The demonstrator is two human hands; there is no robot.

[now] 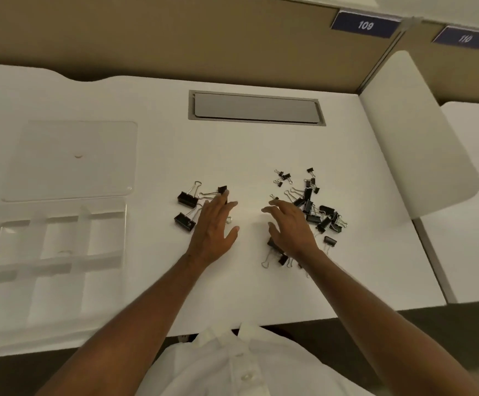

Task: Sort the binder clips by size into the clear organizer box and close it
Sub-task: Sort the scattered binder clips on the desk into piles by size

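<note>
Black binder clips lie scattered right of the open, empty clear organizer box.

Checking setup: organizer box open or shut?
Open. The lid lies flat behind the box, compartments exposed and empty.

Two hands are over the desk, a left hand and a right hand. One clear organizer box lies open, with its one lid flat behind it. Three large binder clips sit in the left group. The heap of smaller clips on the right overlaps too much to count. Two number plates read 109 and 110.
</note>
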